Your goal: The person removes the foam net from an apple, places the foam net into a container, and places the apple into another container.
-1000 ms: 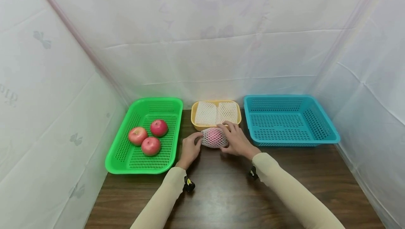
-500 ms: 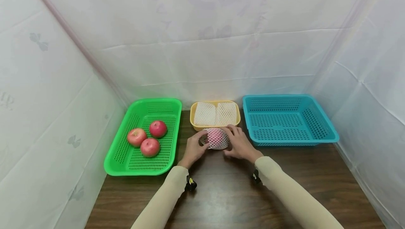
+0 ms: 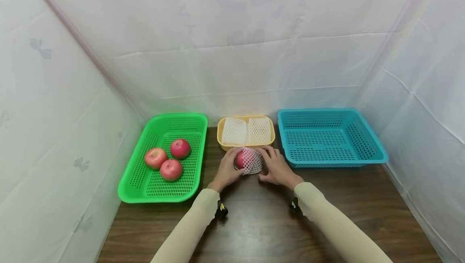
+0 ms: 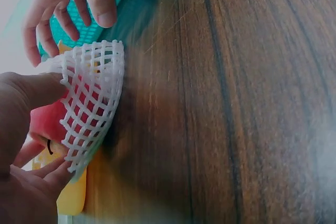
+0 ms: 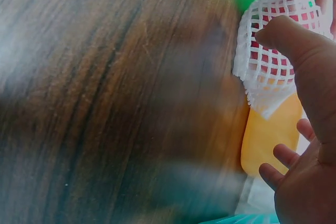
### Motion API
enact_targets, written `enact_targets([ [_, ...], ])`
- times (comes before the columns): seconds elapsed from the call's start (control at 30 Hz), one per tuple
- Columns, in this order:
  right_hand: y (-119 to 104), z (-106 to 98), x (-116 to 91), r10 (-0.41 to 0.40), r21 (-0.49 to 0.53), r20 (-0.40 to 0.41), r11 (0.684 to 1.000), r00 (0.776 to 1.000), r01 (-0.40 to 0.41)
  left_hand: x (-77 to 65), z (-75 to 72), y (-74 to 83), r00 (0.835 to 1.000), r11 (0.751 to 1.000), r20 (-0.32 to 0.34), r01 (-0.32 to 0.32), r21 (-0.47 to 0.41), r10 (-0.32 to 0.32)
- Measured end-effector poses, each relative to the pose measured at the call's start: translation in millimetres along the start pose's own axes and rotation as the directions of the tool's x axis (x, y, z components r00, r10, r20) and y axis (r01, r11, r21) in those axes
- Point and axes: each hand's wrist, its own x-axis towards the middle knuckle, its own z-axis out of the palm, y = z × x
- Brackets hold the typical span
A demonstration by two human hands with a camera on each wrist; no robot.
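A red apple (image 3: 241,160) lies on its side on the table in front of the yellow basket, partly covered by a white foam net sleeve (image 3: 251,161). My left hand (image 3: 227,170) grips the apple from the left, thumb and fingers around its stem end. In the left wrist view that bare red end (image 4: 47,121) faces the palm, and the net (image 4: 92,103) covers the other side. My right hand (image 3: 277,169) is at the net's right end, fingers spread and loosely bent. In the right wrist view its thumb (image 5: 286,35) lies in front of the net; contact is unclear.
At left is a green basket (image 3: 125,182) with three apples (image 3: 171,170). Behind the hands, a small yellow basket (image 3: 220,137) holds flat white foam nets (image 3: 234,130). A blue basket (image 3: 379,159) stands at right. White cloth walls (image 3: 232,73) enclose the table (image 3: 261,222).
My left hand has moved right, from the net's left end to around the apple. The net has slid right off the apple's left side, baring red skin. My right hand stays at the right end.
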Motion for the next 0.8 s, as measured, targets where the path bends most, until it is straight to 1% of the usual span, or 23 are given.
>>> enact_targets([
  [0.27,-1.1,-0.7,0.7,0.021,0.023,0.027,1.0,0.999,-0.022,1.4,3.0,0.5,1.0,0.999,0.006,0.031,0.024,-0.031],
  [0.5,-2.7,-0.9,3.0,0.001,0.02,0.006,1.0,1.0,-0.001,2.5,1.6,0.0,0.999,0.999,0.018,0.04,0.032,-0.041],
  [0.7,-5.9,-0.3,5.7,-0.001,0.026,0.032,1.0,0.999,0.0,0.9,1.1,-1.6,0.999,0.999,0.024,0.043,0.031,-0.044],
  [0.8,-7.5,-0.4,7.3,-0.01,0.021,0.041,1.0,0.999,0.009,0.0,1.1,-2.2,0.998,0.998,0.021,0.061,0.028,-0.062],
])
